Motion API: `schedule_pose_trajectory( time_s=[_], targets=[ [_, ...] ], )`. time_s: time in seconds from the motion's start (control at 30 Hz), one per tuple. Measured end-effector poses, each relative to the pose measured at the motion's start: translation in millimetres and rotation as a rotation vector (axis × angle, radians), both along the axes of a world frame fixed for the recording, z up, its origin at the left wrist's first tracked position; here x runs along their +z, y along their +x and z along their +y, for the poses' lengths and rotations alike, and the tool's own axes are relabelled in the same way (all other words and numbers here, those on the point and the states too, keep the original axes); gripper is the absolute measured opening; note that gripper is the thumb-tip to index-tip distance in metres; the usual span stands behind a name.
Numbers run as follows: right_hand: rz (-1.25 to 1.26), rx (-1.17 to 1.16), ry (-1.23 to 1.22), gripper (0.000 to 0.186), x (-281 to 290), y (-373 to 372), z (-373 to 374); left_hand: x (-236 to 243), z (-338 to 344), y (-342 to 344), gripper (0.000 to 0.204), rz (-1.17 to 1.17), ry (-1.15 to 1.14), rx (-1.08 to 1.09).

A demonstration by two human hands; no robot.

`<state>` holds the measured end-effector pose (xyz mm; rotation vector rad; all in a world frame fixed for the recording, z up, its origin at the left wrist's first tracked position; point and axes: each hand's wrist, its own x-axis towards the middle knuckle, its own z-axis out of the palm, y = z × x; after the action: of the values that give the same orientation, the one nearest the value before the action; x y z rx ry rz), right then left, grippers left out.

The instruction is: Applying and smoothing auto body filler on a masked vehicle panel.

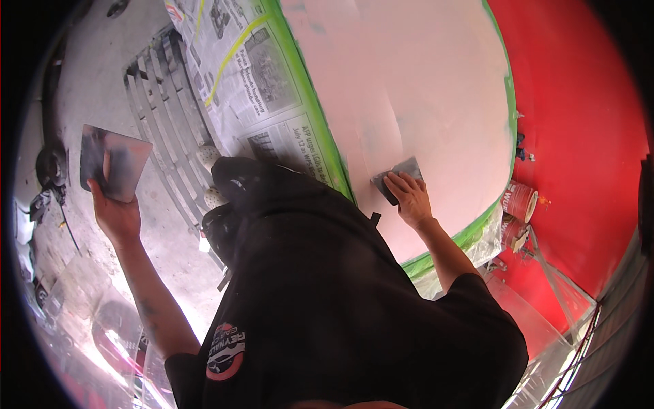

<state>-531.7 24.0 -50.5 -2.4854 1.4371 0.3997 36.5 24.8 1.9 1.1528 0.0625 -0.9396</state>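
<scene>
Out to the left, my left hand (pixel 117 215) grips a thin grey rectangular plate (pixel 135 163) by its lower edge. A pinkish streak and dark smudges show on the plate's face. My right hand (pixel 409 198) is closed on a flat dark grey square piece (pixel 408 168), its fingers pressed over it against a pale pink panel (pixel 422 88). Whether that piece is a spreader or an abrasive pad, I cannot tell. Green masking tape (pixel 310 88) borders the panel, and newspaper (pixel 255 75) covers the area on its left.
A slatted floor grate (pixel 167 95) lies in the concrete floor (pixel 95 82) left of the newspaper. Beyond the panel's right edge is a red surface (pixel 572 102), with round cans (pixel 519 201) beside it. Clear plastic sheeting (pixel 487 245) hangs at the panel's lower right edge.
</scene>
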Motion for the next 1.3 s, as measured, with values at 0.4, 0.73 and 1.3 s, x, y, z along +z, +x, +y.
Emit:
schedule_pose_trajectory(
  time_s=[0.4, 0.73, 1.3],
  targets=[
    [-0.052, 0.223, -0.518, 0.045, -14.1, 170.8, -296.5, -47.1, 41.1, 33.9, 0.051, 0.054, 0.02, 0.076],
    [0.142, 0.139, -0.273, 0.051, -44.5, 292.1, -426.6, -55.0, 35.4, 59.3, 0.05, 0.09, 0.099, 0.185],
    [0.096, 0.155, -0.343, 0.055, -40.9, 287.9, -421.4, -112.9, 25.9, 121.8, 0.052, 0.144, 0.035, -0.126]
  ],
)
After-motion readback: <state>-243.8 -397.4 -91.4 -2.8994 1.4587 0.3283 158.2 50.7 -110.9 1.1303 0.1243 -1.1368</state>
